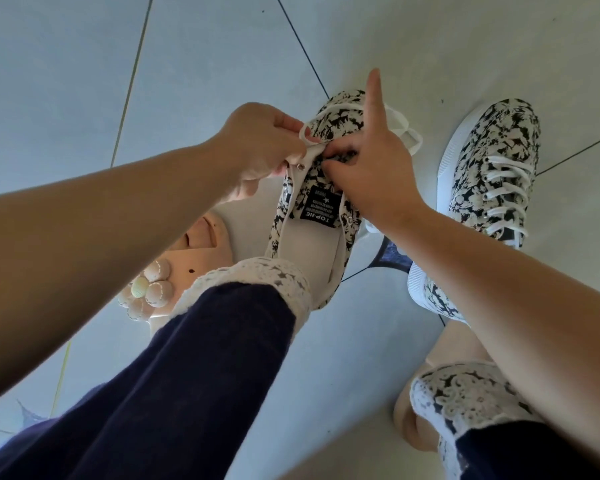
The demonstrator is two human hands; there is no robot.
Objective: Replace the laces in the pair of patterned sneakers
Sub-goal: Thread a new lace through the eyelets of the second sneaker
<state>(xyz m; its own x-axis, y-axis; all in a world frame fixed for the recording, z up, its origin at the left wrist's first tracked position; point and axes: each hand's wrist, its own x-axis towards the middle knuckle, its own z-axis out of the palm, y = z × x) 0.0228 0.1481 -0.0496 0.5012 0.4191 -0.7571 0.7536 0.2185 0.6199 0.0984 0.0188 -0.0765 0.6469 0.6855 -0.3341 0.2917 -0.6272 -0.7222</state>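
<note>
A black-and-white patterned sneaker [340,119] rests on my raised knee, its tongue with a black label [321,207] turned toward me. My left hand [260,143] grips the sneaker's left eyelet edge and pinches a white lace [310,128]. My right hand [371,168] pinches the lace at the eyelets, index finger pointing straight up. More white lace [407,133] loops out behind the right hand. The second patterned sneaker [492,168] lies on the floor at the right, laced in white.
Grey floor tiles [205,64] with dark grout lines spread all around. A pink sandal with a flower ornament [153,285] sits under my left leg. My legs wear dark trousers with lace cuffs [257,282].
</note>
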